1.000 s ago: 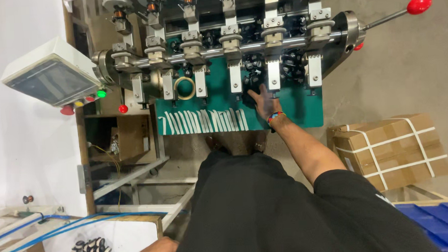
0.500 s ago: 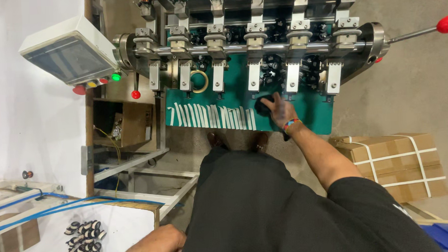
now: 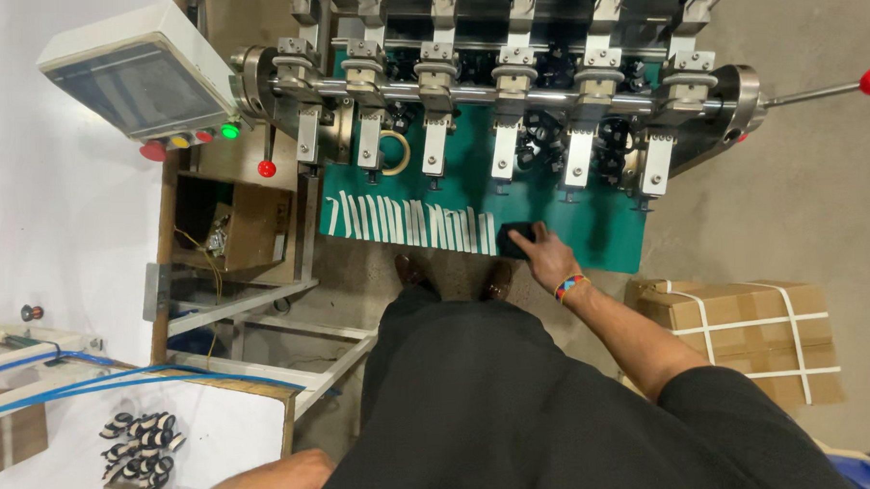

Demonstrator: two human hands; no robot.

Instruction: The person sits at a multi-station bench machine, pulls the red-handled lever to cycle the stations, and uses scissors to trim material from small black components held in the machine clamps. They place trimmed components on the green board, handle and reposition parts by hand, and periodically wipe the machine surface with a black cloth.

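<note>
- Reaching forward, the right hand (image 3: 548, 257) lies on a small black part (image 3: 514, 240) at the near edge of the green tabletop (image 3: 608, 234); its grip seems closed over the part, though the fingers hide most of it.
- Just left of the part, a row of white strips (image 3: 410, 219) lies along the same near edge.
- More black parts (image 3: 537, 135) are piled at the far edge, under the machine's metal clamps (image 3: 506, 78).
- Only the left forearm (image 3: 265, 482) shows at the bottom; I cannot tell its grip.
- A strapped cardboard box (image 3: 747, 335) stands on the floor, right of the tabletop.
</note>
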